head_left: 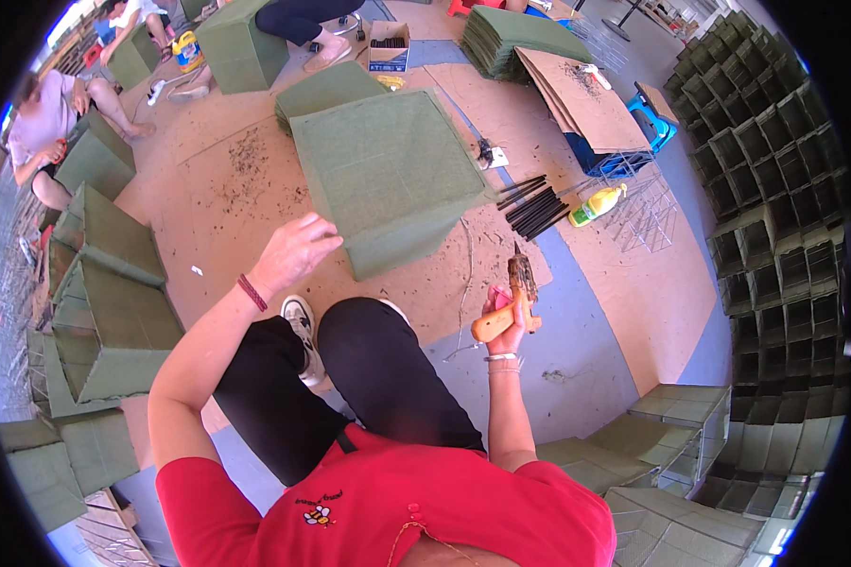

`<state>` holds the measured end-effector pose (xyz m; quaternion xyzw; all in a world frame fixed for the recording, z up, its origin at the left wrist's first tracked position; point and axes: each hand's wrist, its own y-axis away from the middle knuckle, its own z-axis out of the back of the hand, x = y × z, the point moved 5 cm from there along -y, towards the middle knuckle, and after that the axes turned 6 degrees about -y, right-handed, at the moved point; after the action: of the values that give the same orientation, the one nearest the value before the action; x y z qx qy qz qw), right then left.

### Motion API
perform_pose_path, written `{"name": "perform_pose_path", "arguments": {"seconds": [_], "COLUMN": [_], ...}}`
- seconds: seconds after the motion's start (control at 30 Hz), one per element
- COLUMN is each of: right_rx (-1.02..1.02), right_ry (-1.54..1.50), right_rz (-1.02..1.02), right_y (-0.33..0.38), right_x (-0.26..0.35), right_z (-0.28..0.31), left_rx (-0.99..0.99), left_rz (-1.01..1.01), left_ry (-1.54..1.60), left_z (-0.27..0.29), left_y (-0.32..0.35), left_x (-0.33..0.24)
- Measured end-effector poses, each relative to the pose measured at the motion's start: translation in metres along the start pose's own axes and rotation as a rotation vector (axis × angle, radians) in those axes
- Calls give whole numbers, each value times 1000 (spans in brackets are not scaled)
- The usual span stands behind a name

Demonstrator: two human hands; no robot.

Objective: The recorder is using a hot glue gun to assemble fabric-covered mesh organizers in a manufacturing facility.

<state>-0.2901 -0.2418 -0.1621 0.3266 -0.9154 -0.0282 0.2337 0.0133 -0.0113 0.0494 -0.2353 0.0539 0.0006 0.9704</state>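
Observation:
My right hand (507, 335) grips a glue gun (494, 326) with a yellow-orange body. Its dark, crusted nozzle points away from me, and something pink shows at my fingers. My left hand (298, 250) hovers by the near left edge of a green fabric-covered box (397, 161), fingers loosely bent and a little apart. Nothing shows in them; whether the fingertips touch the box is unclear. The box stands in front of my knees with a flat face up. Right of it lie several black glue sticks (536, 208) beside a yellow bottle (598, 204).
Stacked green boxes (766, 208) rise along the right. More open green boxes (113, 321) stand at left. A cardboard-topped stand (586, 104) and a blue stool (651, 123) are at far right. Another person (52, 132) sits at left. A thin cord (469, 274) lies on the floor.

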Motion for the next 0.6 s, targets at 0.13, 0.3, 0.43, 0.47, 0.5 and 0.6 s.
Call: {"name": "perform_pose_path", "arguments": {"seconds": [0.13,0.3,0.43,0.47,0.5,0.6], "right_rx": [-6,-81,-178,-198,-217,-282], "right_ry": [-73,-50,-38,-44,-47,-48], "right_rz": [-17,-88,-179,-223,-269,-266], "right_y": [1,-18,-36,-40,-45,-59], "right_x": [-5,-8,-54,-66,-76,-102], "right_z": [12,46,92,105,118,135], "left_rx": [43,48,58,52,54,83], "left_rz": [-62,-96,-63,-72,-82,-79], "left_ry": [-62,-58,-95,-89,-81,-100], "left_z": [-2,-18,-13,-14,-15,-17], "left_y": [0,-6,-6,-10,-14,-15], "left_x": [-3,-7,-6,-8,-10,-10]}}
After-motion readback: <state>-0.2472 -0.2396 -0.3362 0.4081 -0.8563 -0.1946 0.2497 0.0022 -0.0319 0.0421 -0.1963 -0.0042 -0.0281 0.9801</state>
